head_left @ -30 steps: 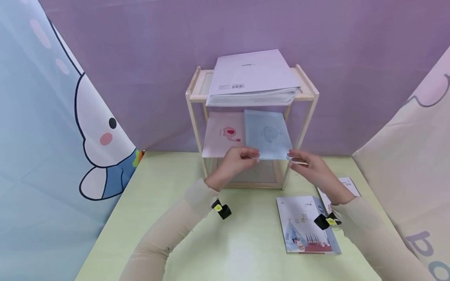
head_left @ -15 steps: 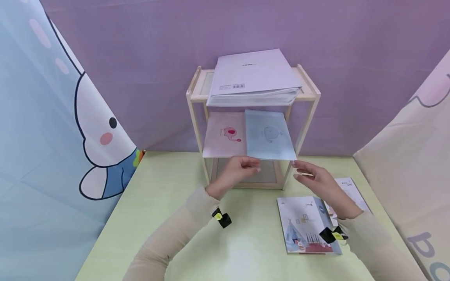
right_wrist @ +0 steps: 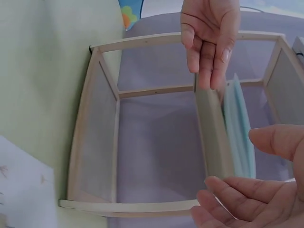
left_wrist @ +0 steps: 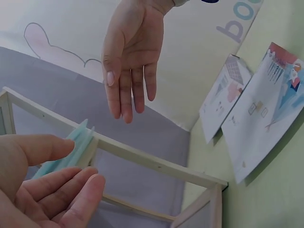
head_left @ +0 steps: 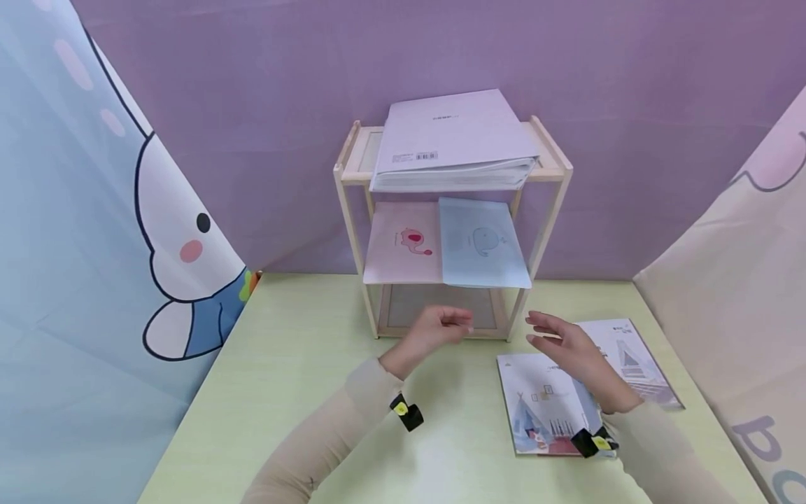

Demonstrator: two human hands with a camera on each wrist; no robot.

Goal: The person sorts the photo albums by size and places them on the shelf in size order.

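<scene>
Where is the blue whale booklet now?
In the head view, the blue whale booklet lies mid-level on the rack, right of the pink elephant booklet and below the pale book.

In the head view, the right arm (head_left: 607, 385) partly hides the outer tent-print booklet (head_left: 639, 357) at four o'clock; print (head_left: 445, 117) on the white book (head_left: 466, 136) toward one is illegibly small.

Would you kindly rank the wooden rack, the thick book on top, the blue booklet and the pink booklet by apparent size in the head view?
1. Wooden rack
2. Thick book
3. Blue booklet and pink booklet: too alike to rank.
</scene>
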